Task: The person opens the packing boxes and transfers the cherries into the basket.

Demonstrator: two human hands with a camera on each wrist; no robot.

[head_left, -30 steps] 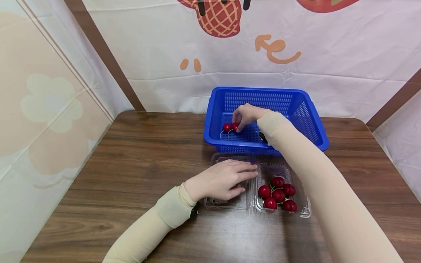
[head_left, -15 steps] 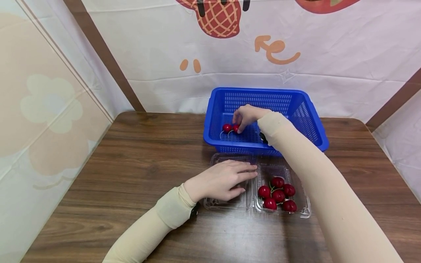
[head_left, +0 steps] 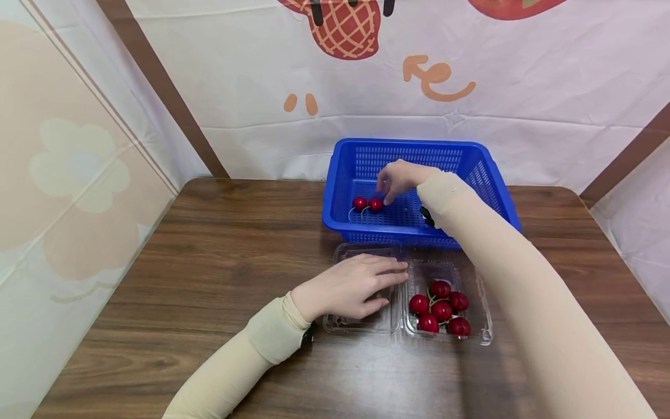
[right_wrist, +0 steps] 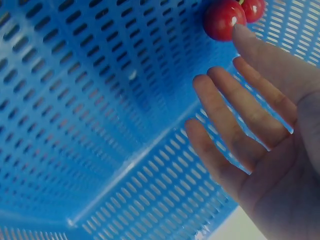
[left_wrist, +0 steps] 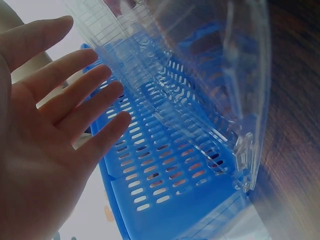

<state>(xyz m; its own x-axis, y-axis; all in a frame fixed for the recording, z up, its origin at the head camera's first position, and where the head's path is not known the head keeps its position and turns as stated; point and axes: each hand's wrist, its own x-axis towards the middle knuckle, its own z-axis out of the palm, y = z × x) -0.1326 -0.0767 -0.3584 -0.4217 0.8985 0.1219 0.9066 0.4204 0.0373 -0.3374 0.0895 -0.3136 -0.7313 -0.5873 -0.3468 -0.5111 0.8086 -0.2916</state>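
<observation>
In the head view, my right hand (head_left: 399, 177) is inside a blue perforated basket (head_left: 413, 231), beside two stemmed red cherries (head_left: 376, 204) on its floor. The right wrist view shows this hand (right_wrist: 255, 130) with loosely extended fingers and nothing gripped. Its thumb tip overlaps the nearer cherry (right_wrist: 222, 21); contact is unclear. My left hand (head_left: 352, 286) spreads its fingers over one half of a clear plastic clamshell (head_left: 386, 321). Its palm looks free in the left wrist view, where the clear plastic (left_wrist: 235, 65) stands beside it. Several cherries (head_left: 442, 311) lie in the clamshell's right half.
The brown wooden table (head_left: 235, 233) bears the basket at the back and the clamshell in front of it. A printed white cloth (head_left: 251, 58) hangs behind the table. My right forearm (head_left: 502, 273) crosses over the basket's front rim.
My right hand has loosened its fingers from the right-hand cherry and shifted slightly up and to the right. Both cherries stay on the basket floor. My left hand holds its place.
</observation>
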